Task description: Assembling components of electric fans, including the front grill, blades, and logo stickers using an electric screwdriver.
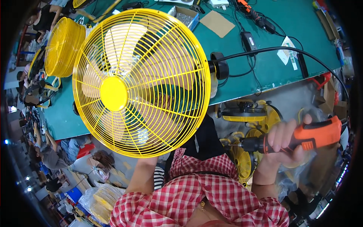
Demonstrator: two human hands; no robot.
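Observation:
A round yellow wire-guard fan (114, 93) with pale blades faces me, tilted up at the table's near edge. My left forearm (142, 176) reaches up behind its lower rim. The guard and blades hide most of that hand, so its fingers cannot be made out. On the fan's right side sits a black knob (220, 66). My right hand (283, 140) is wrapped round an orange and black power screwdriver (318, 133), off to the right of the fan. Its thin bit points left toward the fan, apart from it.
Stacked yellow guards (62, 47) stand on the green table (264, 75) at left. Behind the fan are a box of small parts (184, 17), cardboard (217, 24) and another orange tool (255, 17). A black cable (280, 48) arches right. More fans (244, 113) stand below; people work at left.

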